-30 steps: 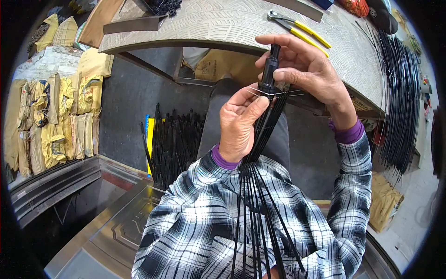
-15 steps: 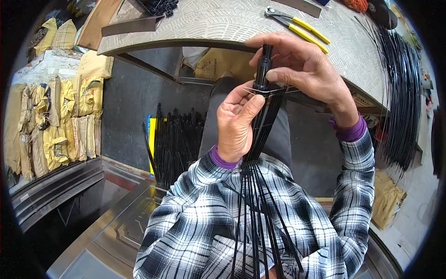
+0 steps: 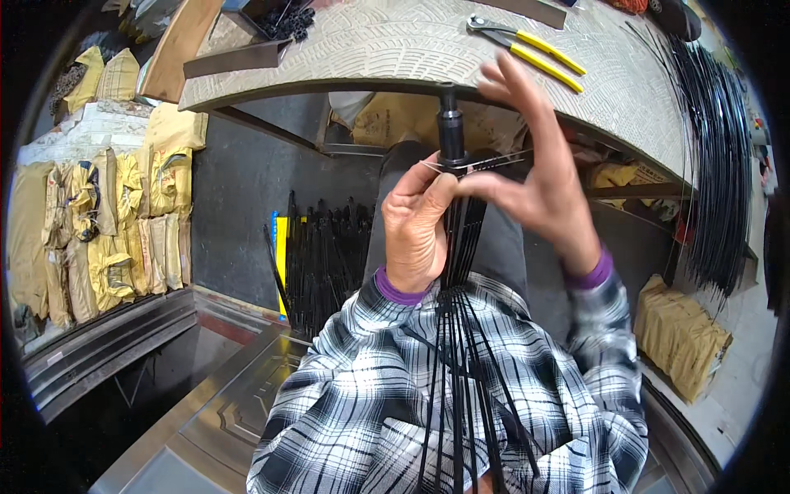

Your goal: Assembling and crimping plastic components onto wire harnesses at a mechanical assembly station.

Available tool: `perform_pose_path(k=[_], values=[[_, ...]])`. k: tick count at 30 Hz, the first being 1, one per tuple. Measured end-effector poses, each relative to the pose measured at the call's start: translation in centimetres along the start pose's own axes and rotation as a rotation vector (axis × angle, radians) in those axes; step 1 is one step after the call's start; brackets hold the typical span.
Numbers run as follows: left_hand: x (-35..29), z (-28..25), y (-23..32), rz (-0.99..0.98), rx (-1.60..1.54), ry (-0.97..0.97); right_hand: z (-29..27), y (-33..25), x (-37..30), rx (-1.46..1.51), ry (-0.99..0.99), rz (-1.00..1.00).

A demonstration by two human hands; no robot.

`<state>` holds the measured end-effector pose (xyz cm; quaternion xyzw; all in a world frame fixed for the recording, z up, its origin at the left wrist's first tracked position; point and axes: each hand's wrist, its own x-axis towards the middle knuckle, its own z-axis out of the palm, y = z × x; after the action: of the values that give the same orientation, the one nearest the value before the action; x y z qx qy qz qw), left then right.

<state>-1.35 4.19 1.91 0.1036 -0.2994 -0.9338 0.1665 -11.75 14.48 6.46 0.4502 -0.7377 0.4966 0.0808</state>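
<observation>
My left hand [image 3: 415, 218] is closed in a pinch round the base of a black stepped tube, the hub of what looks like an umbrella frame [image 3: 451, 136]. From this hub a bundle of thin black ribs [image 3: 462, 255] runs down over my lap and shirt. A thin pale wire [image 3: 506, 158] comes out at the hub's collar and stretches to the right. My right hand [image 3: 543, 173], blurred by motion, is spread beside the hub. Its thumb is close to the wire and the collar, and its fingers point up, away from the tube.
Yellow-handled pincers [image 3: 535, 53] lie on the patterned worktable [image 3: 370, 45] ahead. Long black rods [image 3: 716, 165] hang over its right end. More black ribs [image 3: 321, 255] stand on the floor at left, near wrapped bundles [image 3: 115, 222]. A brown sack [image 3: 679, 333] sits at right.
My right hand has let go of the tube's upper part and moved down, its fingers now spread. The tube's top is uncovered and slightly lower and further left. My left hand keeps its pinch.
</observation>
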Motion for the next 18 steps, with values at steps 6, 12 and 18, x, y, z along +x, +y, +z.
perform_pose_path(k=[6, 12, 18], values=[[-0.7, 0.0, 0.3, 0.086, 0.171, 0.057, 5.2, -1.0, -4.3, 0.604, 0.327, 0.545], [-0.7, -1.7, 1.6, 0.070, 0.085, 0.036, 7.7, -1.0, -5.5, 1.165, 0.298, 0.633], [-0.6, -1.9, 2.0, 0.048, 0.105, 0.031, 8.2, 0.0, -5.7, 1.074, 0.185, 0.546]])
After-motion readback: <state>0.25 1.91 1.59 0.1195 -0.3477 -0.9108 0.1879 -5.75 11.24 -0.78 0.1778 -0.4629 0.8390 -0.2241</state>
